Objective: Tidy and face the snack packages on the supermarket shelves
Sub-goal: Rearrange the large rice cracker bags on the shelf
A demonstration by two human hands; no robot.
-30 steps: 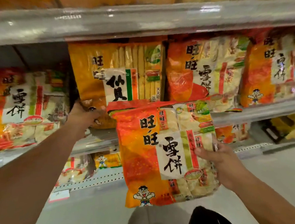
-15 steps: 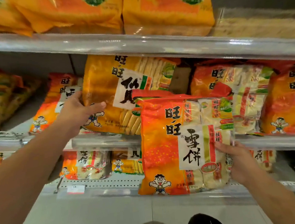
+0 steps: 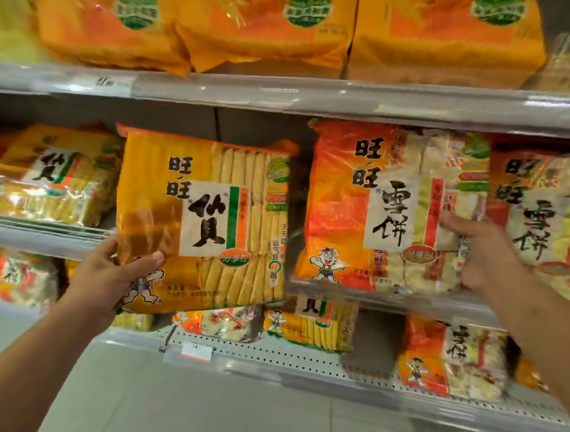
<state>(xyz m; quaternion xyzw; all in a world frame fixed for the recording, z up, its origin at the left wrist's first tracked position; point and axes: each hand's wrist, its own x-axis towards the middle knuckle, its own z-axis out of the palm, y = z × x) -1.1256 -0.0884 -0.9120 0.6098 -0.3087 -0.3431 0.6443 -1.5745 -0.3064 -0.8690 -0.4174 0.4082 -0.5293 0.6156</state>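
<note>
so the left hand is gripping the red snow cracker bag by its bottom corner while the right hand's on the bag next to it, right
Not quite. The head view shows the left hand gripping the yellow senbei bag by its bottom corner, not the red one. The right hand is on the bag next to it, the red snow cracker bag on the middle shelf.

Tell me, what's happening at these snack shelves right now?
A person is straightening snack bags on supermarket shelves. Their left hand grips the lower left corner of a big yellow bag, held slightly tilted at the front of the middle shelf. Their right hand rests on the front of an orange-red bag standing on that shelf, beside another of the same kind. More bags fill the shelves above and below.
</note>
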